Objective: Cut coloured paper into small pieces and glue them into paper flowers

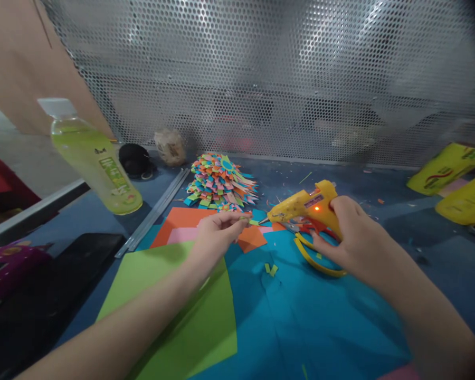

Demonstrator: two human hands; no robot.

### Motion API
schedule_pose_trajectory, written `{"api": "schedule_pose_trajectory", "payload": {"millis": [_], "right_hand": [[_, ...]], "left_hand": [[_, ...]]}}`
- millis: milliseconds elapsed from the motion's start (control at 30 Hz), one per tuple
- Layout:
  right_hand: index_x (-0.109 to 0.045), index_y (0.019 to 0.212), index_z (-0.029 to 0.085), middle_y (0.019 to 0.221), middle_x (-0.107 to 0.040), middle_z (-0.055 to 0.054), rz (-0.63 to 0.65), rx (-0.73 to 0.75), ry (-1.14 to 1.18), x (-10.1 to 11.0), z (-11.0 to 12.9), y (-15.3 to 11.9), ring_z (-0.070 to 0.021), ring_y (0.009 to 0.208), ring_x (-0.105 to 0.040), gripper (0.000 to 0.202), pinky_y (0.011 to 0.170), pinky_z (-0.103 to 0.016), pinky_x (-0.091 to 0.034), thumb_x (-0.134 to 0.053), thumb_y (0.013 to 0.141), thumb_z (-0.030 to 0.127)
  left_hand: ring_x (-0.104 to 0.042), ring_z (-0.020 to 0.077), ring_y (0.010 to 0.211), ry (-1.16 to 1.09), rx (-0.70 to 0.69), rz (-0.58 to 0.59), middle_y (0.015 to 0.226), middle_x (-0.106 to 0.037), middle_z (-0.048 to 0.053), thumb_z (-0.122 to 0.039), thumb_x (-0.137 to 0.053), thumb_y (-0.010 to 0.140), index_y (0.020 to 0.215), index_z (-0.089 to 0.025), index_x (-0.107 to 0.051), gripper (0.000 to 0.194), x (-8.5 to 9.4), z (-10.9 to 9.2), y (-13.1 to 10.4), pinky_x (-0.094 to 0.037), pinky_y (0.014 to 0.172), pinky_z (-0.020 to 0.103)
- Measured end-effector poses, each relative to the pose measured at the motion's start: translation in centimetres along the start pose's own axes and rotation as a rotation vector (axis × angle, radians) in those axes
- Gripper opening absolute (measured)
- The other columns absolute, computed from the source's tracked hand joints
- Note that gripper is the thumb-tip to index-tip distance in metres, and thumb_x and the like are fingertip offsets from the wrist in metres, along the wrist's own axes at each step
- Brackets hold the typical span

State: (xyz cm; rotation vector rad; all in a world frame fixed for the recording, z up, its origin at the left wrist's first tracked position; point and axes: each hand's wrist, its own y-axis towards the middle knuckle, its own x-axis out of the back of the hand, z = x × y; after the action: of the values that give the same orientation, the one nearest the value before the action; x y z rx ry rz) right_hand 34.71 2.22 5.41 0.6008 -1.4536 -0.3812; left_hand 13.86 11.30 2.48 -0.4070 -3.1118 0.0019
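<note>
My right hand [352, 232] is wrapped round the grip of a yellow hot glue gun [301, 205], whose small light glows orange. The gun's nozzle points left, close to a small green paper strip [253, 222]. My left hand [221, 227] pinches that strip between thumb and fingertips. Beneath the gun lie scissors [312, 258] with yellow-and-orange handles, partly covered by it. Just behind my left hand stands a cone-shaped craft [219, 182] covered in many-coloured paper strips. Green paper [190, 316] and blue paper [301, 327] are spread under my hands, with small green scraps [271, 269] on the blue.
A bottle of yellow-green drink [95, 163] stands at left beside a clear ruler [154, 214]. Behind are a black round object [134, 160] and a tape roll [170, 146]. Yellow packages [447, 169] lie at right. A perforated metal panel [261, 68] closes the back.
</note>
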Motion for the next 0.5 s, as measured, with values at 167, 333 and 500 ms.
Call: {"api": "schedule_pose_trajectory", "payload": {"millis": [167, 333, 500], "right_hand": [[-0.031, 0.08, 0.021, 0.077, -0.043, -0.005, 0.026, -0.02, 0.019, 0.14, 0.15, 0.01, -0.016, 0.055, -0.044, 0.016, 0.044, -0.026, -0.034, -0.044, 0.077, 0.028], [-0.031, 0.079, 0.021, 0.077, -0.043, -0.005, 0.063, -0.042, 0.023, 0.22, 0.14, -0.03, -0.0152, 0.053, -0.042, 0.016, 0.044, -0.026, -0.033, -0.044, 0.076, 0.028], [-0.032, 0.079, 0.021, 0.077, -0.043, -0.004, 0.071, -0.03, 0.021, 0.25, 0.06, -0.14, -0.016, 0.055, -0.043, 0.015, 0.046, -0.027, -0.034, -0.044, 0.077, 0.028]], "left_hand": [[-0.043, 0.0067, 0.046, -0.003, 0.005, -0.004, 0.054, -0.061, -0.002, -0.025, -0.068, 0.061, 0.075, -0.013, -0.071, 0.018, -0.02, -0.16, -0.07, -0.032, 0.045, 0.02], [-0.043, 0.0066, 0.046, -0.012, 0.004, -0.004, 0.051, -0.059, -0.003, -0.023, -0.068, 0.06, 0.072, -0.015, -0.071, 0.015, -0.04, -0.29, -0.08, -0.033, 0.046, 0.019], [-0.043, 0.0078, 0.046, -0.005, 0.001, 0.002, 0.046, -0.055, -0.004, -0.023, -0.067, 0.062, 0.07, -0.016, -0.071, 0.012, -0.1, -0.46, -0.17, -0.034, 0.047, 0.02]]}}
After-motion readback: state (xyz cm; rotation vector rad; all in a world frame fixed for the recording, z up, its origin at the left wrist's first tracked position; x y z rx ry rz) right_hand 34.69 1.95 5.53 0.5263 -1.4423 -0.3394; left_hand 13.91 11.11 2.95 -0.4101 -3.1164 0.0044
